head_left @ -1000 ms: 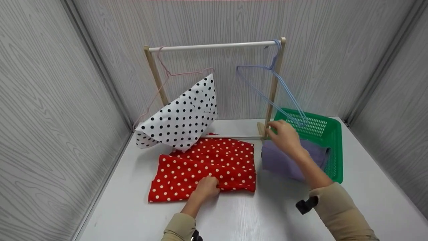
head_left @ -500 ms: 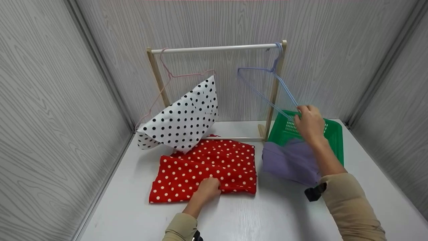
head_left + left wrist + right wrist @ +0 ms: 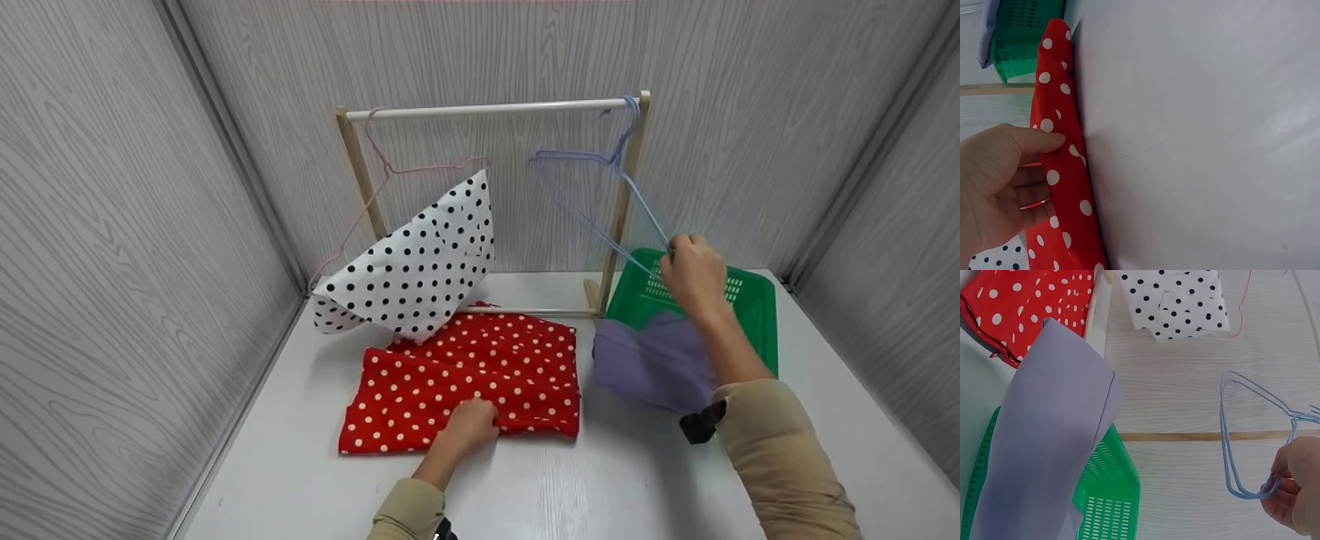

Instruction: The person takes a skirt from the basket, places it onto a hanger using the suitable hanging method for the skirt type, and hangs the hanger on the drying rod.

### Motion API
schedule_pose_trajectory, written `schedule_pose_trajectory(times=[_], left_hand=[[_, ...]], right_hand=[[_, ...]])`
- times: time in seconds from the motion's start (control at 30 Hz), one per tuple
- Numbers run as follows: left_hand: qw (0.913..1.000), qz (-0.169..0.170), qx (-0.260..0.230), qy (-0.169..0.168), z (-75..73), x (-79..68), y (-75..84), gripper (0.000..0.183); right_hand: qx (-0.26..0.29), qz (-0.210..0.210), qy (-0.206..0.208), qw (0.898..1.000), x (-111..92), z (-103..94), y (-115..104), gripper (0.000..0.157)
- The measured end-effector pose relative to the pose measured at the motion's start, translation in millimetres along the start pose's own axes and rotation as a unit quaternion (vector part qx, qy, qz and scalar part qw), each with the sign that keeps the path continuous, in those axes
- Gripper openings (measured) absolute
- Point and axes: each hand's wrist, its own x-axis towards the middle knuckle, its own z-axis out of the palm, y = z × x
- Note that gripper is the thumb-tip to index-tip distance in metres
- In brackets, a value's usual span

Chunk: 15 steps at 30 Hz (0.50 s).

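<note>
A red cloth with white dots [image 3: 517, 360] lies folded on the table. My left hand [image 3: 471, 426] holds its front edge; in the left wrist view the thumb presses on top and the other fingers reach behind the fold. Blue wire hangers [image 3: 574, 156], nested together, hang at the right end of the rack's white rod [image 3: 487, 109]. My right hand [image 3: 696, 274] grips their lower right corner, and the right wrist view shows thumb and fingers [image 3: 1282, 499] around the wire.
A white cloth with black dots [image 3: 420, 262] hangs slanted from a pink hanger [image 3: 427, 169] on the left. Behind my right forearm, a purple cloth [image 3: 652, 360] drapes over the front of a green basket [image 3: 763, 322]. Wood-grain walls enclose the table.
My right hand has moved right and up from above the purple cloth and taken hold of the blue hangers. My left hand stays on the red cloth.
</note>
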Motion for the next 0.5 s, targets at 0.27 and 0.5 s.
schedule_pose_trajectory(times=[0.27, 0.5], left_hand=[[1.0, -0.002, 0.006, -0.001, -1.7, -2.1, 0.7, 0.011], [0.9975, 0.002, 0.07, 0.011, 1.5, -0.4, 9.7, 0.009]], right_hand=[[0.064, 0.054, -0.022, 0.996, 10, -4.6, -22, 0.025], [0.259, 0.185, -0.146, 0.937, 29, -13.4, -42, 0.037]])
